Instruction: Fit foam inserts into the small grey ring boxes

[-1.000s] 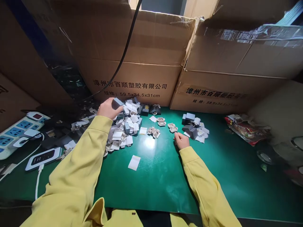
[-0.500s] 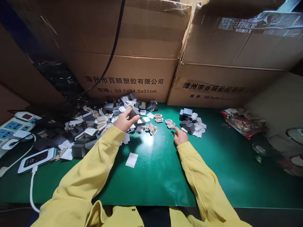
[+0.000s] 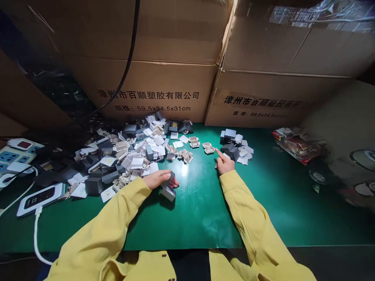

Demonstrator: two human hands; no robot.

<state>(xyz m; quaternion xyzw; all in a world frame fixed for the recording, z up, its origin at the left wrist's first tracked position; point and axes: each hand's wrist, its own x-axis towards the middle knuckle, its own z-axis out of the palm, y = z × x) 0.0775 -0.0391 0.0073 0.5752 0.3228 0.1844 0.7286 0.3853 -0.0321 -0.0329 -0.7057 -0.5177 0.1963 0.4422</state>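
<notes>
My left hand [image 3: 158,180] has come down onto the green table with its fingers wrapped round a small dark grey box [image 3: 168,192], which looks open and tilted. Part of the box lies hidden behind the fingers. My right hand [image 3: 225,164] rests farther right, index finger stretched out and the other fingers curled. Just left of that fingertip lies a beige cardboard insert [image 3: 208,148]. Two similar inserts are nearby: one [image 3: 194,142] beside it and another [image 3: 185,156] nearer the heap. Behind my right hand sits a small group of grey boxes [image 3: 230,150] with white papers [image 3: 245,153].
A large heap of grey boxes, inserts and white papers [image 3: 136,162] covers the table's left side. Farther left are a power strip [image 3: 11,156] and a white device [image 3: 41,198] with a cable. Big cartons [image 3: 164,82] wall off the back. A red packet [image 3: 295,145] lies right.
My left hand has moved from the heap's edge toward me with the grey box. The white paper lying there before no longer shows. My right index finger has straightened beside the insert.
</notes>
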